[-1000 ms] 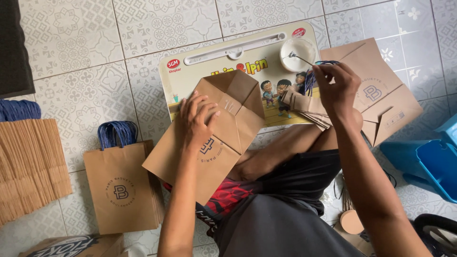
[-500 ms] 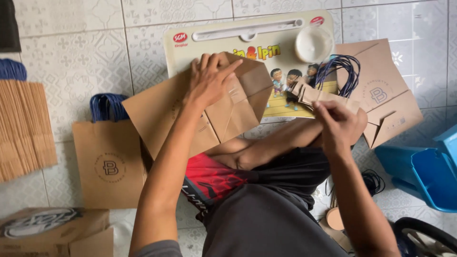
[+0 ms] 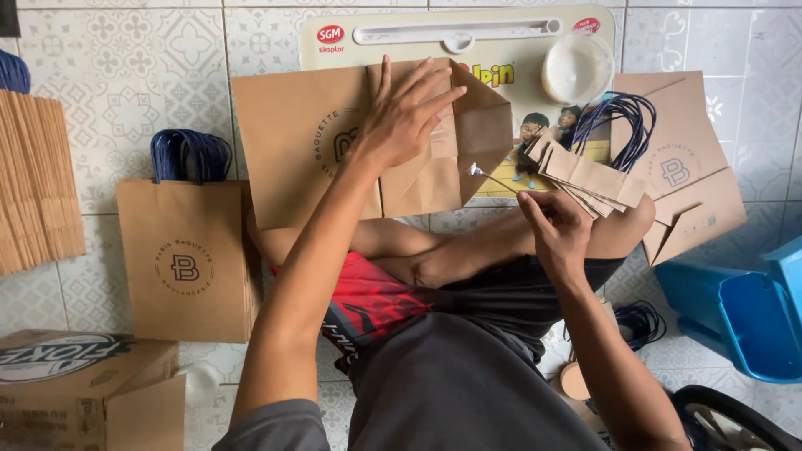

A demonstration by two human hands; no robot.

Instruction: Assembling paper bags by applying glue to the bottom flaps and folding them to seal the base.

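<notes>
Bag: flattened brown paper bag (image 3: 334, 142) lies across my lap and the printed board (image 3: 518, 83) — long axis left to right.
Left hand: my left hand (image 3: 405, 117) lies spread flat on it, gripping nothing.
Right hand: my right hand (image 3: 555, 230) pinches a thin stick (image 3: 493, 178) — tip just right of the bag.

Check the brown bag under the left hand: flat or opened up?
Flat. The brown paper bag lies pressed on the lap board under the left hand.
</notes>
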